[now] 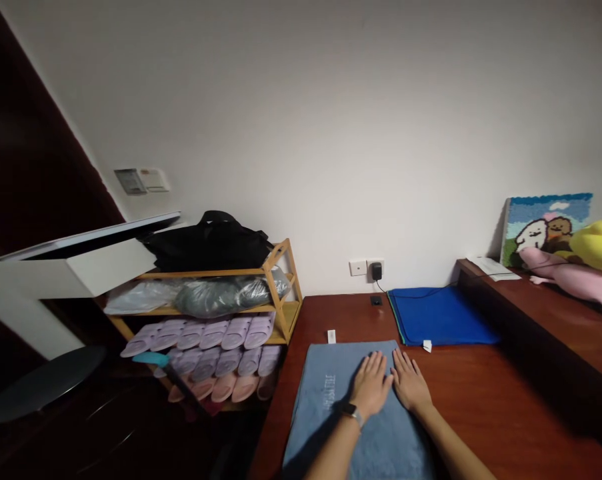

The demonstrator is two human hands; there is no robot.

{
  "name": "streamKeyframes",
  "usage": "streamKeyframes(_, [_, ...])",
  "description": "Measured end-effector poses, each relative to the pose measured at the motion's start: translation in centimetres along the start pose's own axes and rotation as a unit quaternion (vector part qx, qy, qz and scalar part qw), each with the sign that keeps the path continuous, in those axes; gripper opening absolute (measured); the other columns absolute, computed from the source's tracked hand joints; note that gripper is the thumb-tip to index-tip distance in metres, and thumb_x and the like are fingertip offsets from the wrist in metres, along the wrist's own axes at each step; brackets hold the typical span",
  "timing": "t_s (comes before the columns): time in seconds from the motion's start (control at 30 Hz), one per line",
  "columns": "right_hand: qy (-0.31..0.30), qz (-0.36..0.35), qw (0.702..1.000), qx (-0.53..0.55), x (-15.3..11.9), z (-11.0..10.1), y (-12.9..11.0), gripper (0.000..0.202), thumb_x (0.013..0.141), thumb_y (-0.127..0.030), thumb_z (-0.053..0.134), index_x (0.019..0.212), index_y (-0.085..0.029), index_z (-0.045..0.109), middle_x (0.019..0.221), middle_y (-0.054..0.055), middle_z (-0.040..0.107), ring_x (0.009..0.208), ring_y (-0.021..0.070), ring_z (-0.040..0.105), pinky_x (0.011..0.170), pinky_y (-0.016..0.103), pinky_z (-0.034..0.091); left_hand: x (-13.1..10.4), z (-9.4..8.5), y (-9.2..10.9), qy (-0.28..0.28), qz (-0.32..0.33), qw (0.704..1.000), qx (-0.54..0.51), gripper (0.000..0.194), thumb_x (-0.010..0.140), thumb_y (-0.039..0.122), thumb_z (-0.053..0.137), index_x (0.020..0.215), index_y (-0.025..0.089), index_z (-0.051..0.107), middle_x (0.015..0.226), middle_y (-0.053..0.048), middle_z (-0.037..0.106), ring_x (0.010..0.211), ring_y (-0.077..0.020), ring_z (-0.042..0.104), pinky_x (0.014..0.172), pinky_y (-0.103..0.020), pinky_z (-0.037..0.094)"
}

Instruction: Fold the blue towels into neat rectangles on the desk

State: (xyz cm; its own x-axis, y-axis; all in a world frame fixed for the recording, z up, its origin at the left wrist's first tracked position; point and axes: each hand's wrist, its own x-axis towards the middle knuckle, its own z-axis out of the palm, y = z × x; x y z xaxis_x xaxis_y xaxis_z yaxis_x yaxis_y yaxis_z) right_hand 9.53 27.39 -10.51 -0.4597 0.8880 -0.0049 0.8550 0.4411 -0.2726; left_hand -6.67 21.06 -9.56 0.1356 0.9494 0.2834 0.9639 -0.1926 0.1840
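A grey-blue folded towel [325,433] lies flat on the reddish-brown wooden desk [501,400], with pale lettering on its left part and a small white tag at its far edge. My left hand [371,387], with a watch on the wrist, rests palm down on the towel, fingers stretched out. Beside it my right hand [409,381] lies flat near the towel's right edge, its fingers also extended. The two hands are close together at the thumbs. Farther back on the desk is a folded bright blue towel [441,315] with a green edge and a white tag.
Left of the desk stands a wooden rack [281,293] with several slippers [238,332], plastic-wrapped items and a black bag [211,243]. A white box [105,267] juts out on its left. At right, a raised ledge holds a pink plush toy [575,277]. A black charger [376,270] is plugged into the wall.
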Motion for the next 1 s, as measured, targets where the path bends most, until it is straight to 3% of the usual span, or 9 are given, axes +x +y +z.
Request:
streamKeyframes(0.07, [-0.001, -0.004, 1.0, -0.009, 0.0, 0.0, 0.0, 0.065, 0.102, -0.037, 0.02, 0.162, -0.015, 0.026, 0.169, 0.004, 0.022, 0.158, 0.0205, 0.016, 0.128, 0.042, 0.012, 0.6, 1.3, 1.6, -0.014, -0.015, 1.0, -0.013, 0.061, 0.108, 0.049, 0.02, 0.161, 0.023, 0.033, 0.165, -0.007, 0.038, 0.154, -0.0218, 0.03, 0.127, -0.046, 0.026])
streamKeyframes(0.13, [0.004, 0.004, 1.0, -0.01, 0.1, 0.0, -0.1, 0.066, 0.102, -0.039, 0.018, 0.163, -0.014, 0.025, 0.169, 0.004, 0.022, 0.158, 0.0202, 0.016, 0.128, 0.041, 0.011, -0.2, 1.0, 0.3, -0.022, -0.048, 0.999, -0.004, 0.061, 0.107, 0.05, 0.02, 0.161, 0.023, 0.031, 0.166, -0.007, 0.036, 0.155, -0.0235, 0.028, 0.127, -0.049, 0.025])
streamKeyframes(0.3, [0.013, 0.021, 1.0, -0.007, 0.0, 0.2, -0.2, 0.066, 0.102, -0.04, 0.018, 0.163, -0.014, 0.024, 0.17, 0.004, 0.022, 0.158, 0.0202, 0.017, 0.128, 0.041, 0.012, -6.9, -3.4, -9.3, -0.041, -0.189, 0.979, 0.062, 0.067, 0.106, 0.054, 0.02, 0.162, 0.019, 0.03, 0.167, -0.01, 0.032, 0.155, -0.0265, 0.027, 0.127, -0.051, 0.024])
streamKeyframes(0.4, [0.008, 0.024, 0.999, -0.02, 0.1, -0.2, -0.4, 0.067, 0.102, -0.039, 0.019, 0.163, -0.012, 0.023, 0.17, 0.005, 0.022, 0.158, 0.0207, 0.017, 0.128, 0.041, 0.011, -10.2, -5.1, -13.0, -0.03, -0.24, 0.966, 0.088, 0.069, 0.105, 0.053, 0.021, 0.162, 0.014, 0.03, 0.167, -0.012, 0.03, 0.155, -0.0262, 0.027, 0.126, -0.048, 0.025])
streamKeyframes(0.63, [-0.029, 0.034, 0.999, -0.011, -1.3, -2.8, -1.2, 0.066, 0.103, -0.039, 0.017, 0.163, -0.012, 0.022, 0.17, 0.004, 0.02, 0.157, 0.0215, 0.018, 0.127, 0.04, 0.017, -11.0, -6.5, -13.7, -0.013, -0.256, 0.964, 0.078, 0.063, 0.106, 0.043, 0.023, 0.16, 0.013, 0.032, 0.163, -0.015, 0.038, 0.152, -0.0268, 0.035, 0.123, -0.047, 0.031])
streamKeyframes(0.77, [0.026, -0.003, 1.0, 0.009, -4.7, -1.2, -0.9, 0.065, 0.104, -0.042, 0.017, 0.163, -0.016, 0.026, 0.169, 0.003, 0.025, 0.157, 0.0199, 0.017, 0.128, 0.04, 0.014, -10.5, -7.2, -10.0, 0.037, -0.221, 0.971, 0.077, 0.06, 0.107, 0.039, 0.02, 0.161, 0.014, 0.03, 0.165, -0.013, 0.037, 0.154, -0.0251, 0.03, 0.125, -0.047, 0.027])
streamKeyframes(0.83, [0.02, -0.003, 1.0, 0.01, -6.2, 0.1, -0.8, 0.066, 0.104, -0.045, 0.018, 0.163, -0.018, 0.027, 0.169, 0.003, 0.027, 0.157, 0.0216, 0.019, 0.128, 0.043, 0.014, -9.7, -6.4, -5.6, 0.054, -0.156, 0.985, 0.059, 0.059, 0.108, 0.04, 0.021, 0.16, 0.016, 0.035, 0.163, -0.011, 0.041, 0.153, -0.0241, 0.033, 0.126, -0.046, 0.028])
streamKeyframes(0.93, [0.005, -0.004, 1.0, -0.011, -7.2, 1.4, -0.7, 0.065, 0.103, -0.043, 0.019, 0.162, -0.018, 0.028, 0.169, 0.003, 0.025, 0.158, 0.0233, 0.017, 0.128, 0.045, 0.012, -7.8, -3.8, 1.9, 0.013, -0.01, 1.0, 0.012, 0.056, 0.108, 0.042, 0.025, 0.16, 0.024, 0.035, 0.165, -0.003, 0.039, 0.154, -0.0201, 0.031, 0.127, -0.041, 0.026])
streamKeyframes(1.0, [0.002, -0.02, 0.999, -0.025, -7.3, 1.5, -0.7, 0.064, 0.102, -0.04, 0.02, 0.162, -0.019, 0.029, 0.17, 0.003, 0.021, 0.158, 0.0232, 0.015, 0.128, 0.045, 0.012, -6.9, -2.2, 5.4, -0.006, 0.013, 1.0, -0.017, 0.058, 0.108, 0.046, 0.024, 0.161, 0.024, 0.033, 0.166, -0.004, 0.037, 0.154, -0.0206, 0.03, 0.128, -0.043, 0.025])
